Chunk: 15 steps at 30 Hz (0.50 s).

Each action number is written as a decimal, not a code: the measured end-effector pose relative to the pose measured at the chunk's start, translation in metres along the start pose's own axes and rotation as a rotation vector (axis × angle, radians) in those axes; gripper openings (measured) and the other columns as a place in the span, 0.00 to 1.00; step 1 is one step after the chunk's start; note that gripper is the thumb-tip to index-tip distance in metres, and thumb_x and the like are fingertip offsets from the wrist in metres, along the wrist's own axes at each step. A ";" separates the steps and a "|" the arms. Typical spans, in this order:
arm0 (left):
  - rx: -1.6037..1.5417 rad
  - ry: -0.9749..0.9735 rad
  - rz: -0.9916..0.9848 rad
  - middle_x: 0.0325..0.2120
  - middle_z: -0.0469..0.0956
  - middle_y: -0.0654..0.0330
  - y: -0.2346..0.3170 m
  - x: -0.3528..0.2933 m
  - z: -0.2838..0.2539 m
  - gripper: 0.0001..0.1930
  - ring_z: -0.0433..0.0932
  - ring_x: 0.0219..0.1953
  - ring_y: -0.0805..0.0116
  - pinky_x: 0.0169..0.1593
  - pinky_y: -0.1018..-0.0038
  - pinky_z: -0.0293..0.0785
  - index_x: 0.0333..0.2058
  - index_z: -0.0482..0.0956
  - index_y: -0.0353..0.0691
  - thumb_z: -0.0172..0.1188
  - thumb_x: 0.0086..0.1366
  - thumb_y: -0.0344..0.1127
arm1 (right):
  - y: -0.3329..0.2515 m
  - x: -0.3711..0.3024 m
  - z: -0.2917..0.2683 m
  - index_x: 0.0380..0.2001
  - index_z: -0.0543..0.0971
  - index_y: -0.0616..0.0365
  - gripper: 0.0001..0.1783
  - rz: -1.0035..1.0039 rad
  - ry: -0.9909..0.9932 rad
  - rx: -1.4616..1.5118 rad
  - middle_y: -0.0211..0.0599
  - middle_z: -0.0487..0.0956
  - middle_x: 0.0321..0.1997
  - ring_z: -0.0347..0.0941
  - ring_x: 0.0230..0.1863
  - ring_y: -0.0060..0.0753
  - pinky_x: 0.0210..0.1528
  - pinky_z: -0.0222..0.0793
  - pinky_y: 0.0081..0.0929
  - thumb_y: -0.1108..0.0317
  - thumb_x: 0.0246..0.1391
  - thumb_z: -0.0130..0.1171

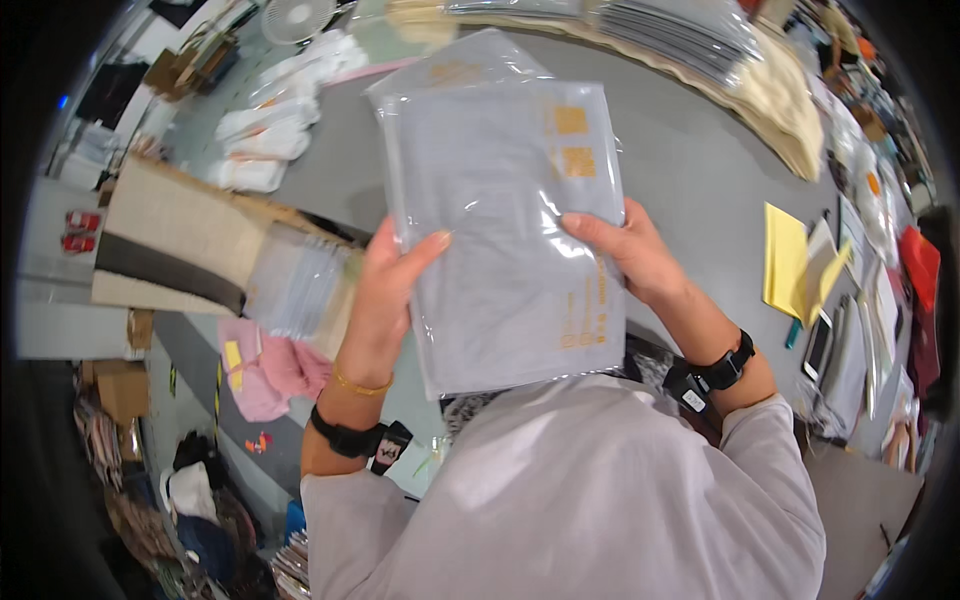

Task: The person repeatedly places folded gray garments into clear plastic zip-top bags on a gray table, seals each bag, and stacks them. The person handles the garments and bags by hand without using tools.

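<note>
Between my two hands is a flat clear plastic garment bag (pixel 500 230) with folded grey cloth inside and orange printing along its right side. My left hand (pixel 390 270) grips its left edge, thumb pressed on the front. On the opposite edge my right hand (pixel 635 250) does the same, its fingers hidden behind the bag. Just beyond the top edge, a second clear bag (pixel 470 58) with orange print shows partly; whether I hold it too or it lies on the grey table (pixel 700 200), I cannot tell.
Stacked grey bagged goods (pixel 680 38) lie on cream cloth (pixel 790 110) at the far right. White bundles (pixel 265 130) line the far left. An open carton (pixel 170 230) holds more bagged packs (pixel 300 280). Pink cloth (pixel 265 370) sits below it. Yellow paper (pixel 788 260) and a phone (pixel 818 345) lie right.
</note>
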<state>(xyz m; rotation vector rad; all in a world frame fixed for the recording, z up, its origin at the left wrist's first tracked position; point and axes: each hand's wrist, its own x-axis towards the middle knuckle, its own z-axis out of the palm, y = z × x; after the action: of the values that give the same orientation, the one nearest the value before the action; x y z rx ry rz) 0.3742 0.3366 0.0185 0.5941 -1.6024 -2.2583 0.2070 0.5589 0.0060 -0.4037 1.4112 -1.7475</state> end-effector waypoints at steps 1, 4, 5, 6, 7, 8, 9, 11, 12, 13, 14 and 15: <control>-0.058 -0.103 0.022 0.46 0.81 0.61 -0.020 0.015 0.014 0.17 0.80 0.46 0.73 0.52 0.72 0.76 0.56 0.75 0.33 0.58 0.73 0.34 | 0.002 -0.010 -0.023 0.58 0.75 0.69 0.30 0.005 0.029 0.034 0.43 0.83 0.50 0.82 0.48 0.32 0.51 0.79 0.31 0.62 0.58 0.71; -0.321 -0.191 -0.467 0.49 0.79 0.61 -0.071 0.057 0.046 0.18 0.78 0.48 0.74 0.53 0.71 0.76 0.59 0.72 0.33 0.54 0.76 0.36 | 0.016 -0.031 -0.088 0.57 0.75 0.70 0.29 0.232 0.241 -0.101 0.42 0.83 0.50 0.82 0.47 0.29 0.50 0.79 0.29 0.62 0.59 0.70; -0.300 -0.271 -0.418 0.50 0.79 0.61 -0.084 0.061 0.054 0.18 0.78 0.48 0.74 0.52 0.71 0.76 0.59 0.71 0.33 0.54 0.77 0.36 | 0.025 -0.038 -0.103 0.58 0.75 0.70 0.30 0.217 0.254 -0.065 0.43 0.83 0.51 0.82 0.47 0.30 0.50 0.79 0.30 0.62 0.59 0.70; -0.238 -0.277 -0.404 0.50 0.78 0.61 -0.095 0.062 0.064 0.19 0.78 0.49 0.73 0.52 0.71 0.76 0.60 0.70 0.33 0.54 0.77 0.36 | 0.033 -0.046 -0.114 0.58 0.74 0.70 0.30 0.225 0.317 -0.047 0.44 0.82 0.51 0.82 0.48 0.31 0.51 0.80 0.30 0.62 0.59 0.70; -0.151 -0.256 -0.412 0.51 0.78 0.61 -0.102 0.064 0.073 0.19 0.78 0.49 0.73 0.52 0.70 0.76 0.60 0.69 0.33 0.53 0.77 0.36 | 0.039 -0.053 -0.123 0.59 0.74 0.70 0.31 0.245 0.356 -0.024 0.44 0.82 0.52 0.82 0.49 0.32 0.51 0.80 0.31 0.62 0.59 0.70; -0.088 -0.283 -0.319 0.50 0.78 0.62 -0.105 0.063 0.080 0.20 0.77 0.49 0.74 0.55 0.72 0.75 0.60 0.69 0.33 0.55 0.76 0.38 | 0.044 -0.059 -0.130 0.60 0.73 0.70 0.31 0.216 0.382 0.020 0.45 0.82 0.53 0.82 0.49 0.33 0.52 0.79 0.32 0.62 0.59 0.70; -0.008 -0.285 -0.217 0.50 0.78 0.62 -0.104 0.064 0.087 0.21 0.77 0.50 0.74 0.56 0.72 0.74 0.61 0.69 0.33 0.56 0.76 0.39 | 0.049 -0.066 -0.134 0.60 0.73 0.70 0.32 0.201 0.387 0.071 0.46 0.82 0.53 0.81 0.50 0.34 0.53 0.79 0.33 0.62 0.59 0.70; 0.161 -0.306 -0.038 0.51 0.77 0.62 -0.095 0.067 0.100 0.22 0.76 0.50 0.75 0.58 0.73 0.72 0.61 0.68 0.32 0.56 0.76 0.40 | 0.056 -0.077 -0.138 0.60 0.72 0.70 0.31 0.161 0.415 0.201 0.47 0.81 0.54 0.81 0.51 0.36 0.54 0.80 0.35 0.63 0.59 0.69; 0.121 -0.320 -0.048 0.53 0.77 0.61 -0.090 0.069 0.107 0.24 0.76 0.52 0.76 0.60 0.75 0.70 0.63 0.67 0.30 0.57 0.76 0.38 | 0.059 -0.082 -0.139 0.60 0.72 0.69 0.30 0.136 0.434 0.276 0.47 0.81 0.54 0.81 0.51 0.37 0.54 0.80 0.36 0.65 0.60 0.69; 0.133 -0.275 -0.064 0.54 0.77 0.61 -0.084 0.071 0.114 0.25 0.76 0.52 0.76 0.60 0.75 0.70 0.64 0.66 0.30 0.57 0.76 0.37 | 0.063 -0.086 -0.141 0.60 0.72 0.69 0.29 0.072 0.408 0.357 0.47 0.81 0.54 0.82 0.51 0.38 0.54 0.81 0.37 0.66 0.60 0.68; 0.132 -0.230 -0.066 0.55 0.77 0.60 -0.079 0.072 0.121 0.25 0.75 0.52 0.76 0.60 0.75 0.70 0.65 0.66 0.29 0.57 0.76 0.37 | 0.067 -0.091 -0.144 0.60 0.73 0.69 0.29 0.087 0.461 0.393 0.47 0.81 0.53 0.82 0.51 0.38 0.54 0.81 0.38 0.66 0.60 0.68; 0.132 -0.199 -0.056 0.56 0.76 0.60 -0.072 0.075 0.128 0.25 0.75 0.53 0.76 0.60 0.75 0.70 0.65 0.65 0.29 0.57 0.76 0.36 | 0.071 -0.097 -0.148 0.60 0.73 0.68 0.28 0.060 0.468 0.436 0.46 0.81 0.53 0.82 0.51 0.38 0.55 0.81 0.38 0.66 0.60 0.67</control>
<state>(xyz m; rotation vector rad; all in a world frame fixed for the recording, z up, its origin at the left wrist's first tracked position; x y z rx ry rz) 0.2445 0.4295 -0.0243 0.4637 -1.8635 -2.3281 0.1907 0.7270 -0.0822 0.2977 1.2733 -2.1167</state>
